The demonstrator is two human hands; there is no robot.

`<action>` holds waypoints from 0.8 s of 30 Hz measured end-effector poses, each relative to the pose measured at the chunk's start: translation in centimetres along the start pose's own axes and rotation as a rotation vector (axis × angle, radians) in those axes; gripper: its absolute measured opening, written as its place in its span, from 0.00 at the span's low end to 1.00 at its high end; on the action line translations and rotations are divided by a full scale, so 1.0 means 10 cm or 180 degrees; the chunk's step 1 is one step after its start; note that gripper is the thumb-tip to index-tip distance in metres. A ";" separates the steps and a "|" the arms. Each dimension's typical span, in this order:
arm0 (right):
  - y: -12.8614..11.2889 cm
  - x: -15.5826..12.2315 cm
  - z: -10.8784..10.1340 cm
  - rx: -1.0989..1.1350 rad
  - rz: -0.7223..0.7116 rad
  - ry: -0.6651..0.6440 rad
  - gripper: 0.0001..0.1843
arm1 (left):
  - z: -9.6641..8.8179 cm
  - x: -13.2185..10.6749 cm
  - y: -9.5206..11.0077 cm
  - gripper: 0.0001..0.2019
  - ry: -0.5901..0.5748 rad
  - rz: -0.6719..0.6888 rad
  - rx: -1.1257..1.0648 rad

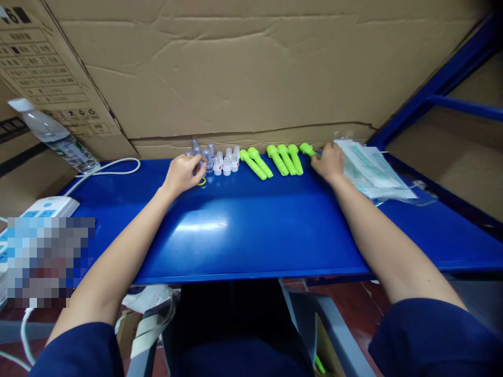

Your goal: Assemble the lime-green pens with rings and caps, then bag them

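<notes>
While stretched out to the far edge of the blue table (251, 230), rests the left hand (184, 175) against a cluster of small clear caps (205, 155), fingers curled loosely by the nearest one; cannot tell whether actually pinched or only touched. Just under the fingertips, a thin yellow ring (201, 182), flat on the table. Right of the clear caps and touching them, small white caps (227, 164), upright, each with a red dot. Further right, five bright green sticks (278, 161) lying side by side, thicker at the far end, slanting toward the near right. At the far edge, close to the cardboard wall (236, 73), a sixth green stick (307, 149), same bright colour, gripped at its near end by the closed right hand (329, 162), thick head poking out left of the fingers. Just right of that hand, a stack of plastic bags (373, 170). Far left: a water bottle (55, 135) tilted against cardboard, a white power strip (47, 207), a white cable (113, 167).
</notes>
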State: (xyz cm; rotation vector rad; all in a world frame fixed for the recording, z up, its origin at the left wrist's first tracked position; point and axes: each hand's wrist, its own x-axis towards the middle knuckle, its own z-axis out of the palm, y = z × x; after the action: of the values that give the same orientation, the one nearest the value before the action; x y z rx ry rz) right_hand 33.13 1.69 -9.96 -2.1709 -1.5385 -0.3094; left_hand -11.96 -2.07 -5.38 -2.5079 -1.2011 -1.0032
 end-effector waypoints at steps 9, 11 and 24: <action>-0.01 -0.01 0.04 -0.0148 -0.0066 -0.0238 0.26 | -0.03 -0.03 -0.06 0.12 -0.0313 -0.0102 0.0354; -0.04 -0.01 0.03 -0.0113 -0.0052 -0.0314 0.25 | -0.04 -0.03 -0.07 0.14 -0.0572 -0.0143 0.0311; -0.31 -0.09 -0.08 0.0845 -0.0062 0.0191 0.25 | 0.05 -0.03 -0.17 0.09 -0.1540 -0.0109 0.0328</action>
State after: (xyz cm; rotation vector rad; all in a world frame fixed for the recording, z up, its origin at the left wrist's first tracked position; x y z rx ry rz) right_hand 30.00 1.36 -8.98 -1.9256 -1.4772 -0.1639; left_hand -13.12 -0.92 -6.09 -2.7378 -1.3744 -0.3276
